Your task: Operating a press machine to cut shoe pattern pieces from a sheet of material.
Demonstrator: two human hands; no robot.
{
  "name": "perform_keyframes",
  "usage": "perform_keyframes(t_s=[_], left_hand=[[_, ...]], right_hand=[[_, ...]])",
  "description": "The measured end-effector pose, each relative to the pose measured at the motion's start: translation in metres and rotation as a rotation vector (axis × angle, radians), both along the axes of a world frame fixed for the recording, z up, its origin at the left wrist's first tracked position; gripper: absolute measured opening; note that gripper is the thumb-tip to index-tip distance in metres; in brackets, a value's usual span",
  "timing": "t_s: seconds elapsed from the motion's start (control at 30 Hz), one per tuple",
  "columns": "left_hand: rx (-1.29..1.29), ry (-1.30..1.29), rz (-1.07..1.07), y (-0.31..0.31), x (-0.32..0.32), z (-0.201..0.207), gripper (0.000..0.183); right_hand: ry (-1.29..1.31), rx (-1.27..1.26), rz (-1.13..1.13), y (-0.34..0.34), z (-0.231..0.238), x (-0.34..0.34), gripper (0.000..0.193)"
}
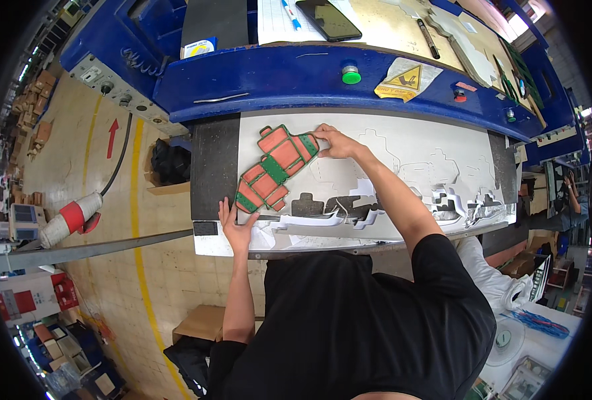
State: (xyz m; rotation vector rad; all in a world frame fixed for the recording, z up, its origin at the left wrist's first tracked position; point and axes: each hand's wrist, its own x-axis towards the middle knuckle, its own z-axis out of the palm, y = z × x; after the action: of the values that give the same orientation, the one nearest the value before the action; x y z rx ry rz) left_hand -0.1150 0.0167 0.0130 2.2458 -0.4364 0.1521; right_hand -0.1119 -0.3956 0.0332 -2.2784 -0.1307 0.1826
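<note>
A cutting die (276, 167) with pink foam pads and green edges lies slantwise on a white sheet (349, 143). My right hand (336, 142) grips its upper right end, fingers and thumb pinching around the green corner. At the lower left end, my left hand (238, 230) cups the die's corner between its raised fingers and its thumb. Faint cut outlines mark the sheet to the right of the die. Along its near side the sheet is cut through, and dark openings and curled strips of white scrap (303, 220) show there.
The blue press beam (269, 83) crosses just beyond the sheet, with a green button (351, 75) and red button (460, 95). On top lie a phone (329, 20), pen (291, 15) and marker (428, 38). A grey bar (103, 250) juts out at left.
</note>
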Motion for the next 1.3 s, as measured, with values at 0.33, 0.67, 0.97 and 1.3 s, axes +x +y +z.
perform_keyframes(t_s=[0.33,0.67,0.97,1.3], left_hand=[[0.015,0.010,0.000,0.0039,-0.0006,-0.0009,0.062],[0.017,-0.014,0.000,0.0049,-0.0015,-0.0041,0.063],[0.016,-0.022,-0.012,0.0066,-0.0005,-0.0059,0.062],[0.026,-0.030,-0.023,0.0081,0.0000,-0.0096,0.063]], right_hand=[[0.003,-0.082,-0.054,0.0065,-0.0021,-0.0006,0.076],[-0.002,-0.094,-0.064,0.0087,-0.0028,-0.0017,0.076],[-0.004,-0.082,-0.067,0.0084,-0.0048,-0.0019,0.075],[-0.018,-0.095,-0.089,0.0079,-0.0074,-0.0036,0.075]])
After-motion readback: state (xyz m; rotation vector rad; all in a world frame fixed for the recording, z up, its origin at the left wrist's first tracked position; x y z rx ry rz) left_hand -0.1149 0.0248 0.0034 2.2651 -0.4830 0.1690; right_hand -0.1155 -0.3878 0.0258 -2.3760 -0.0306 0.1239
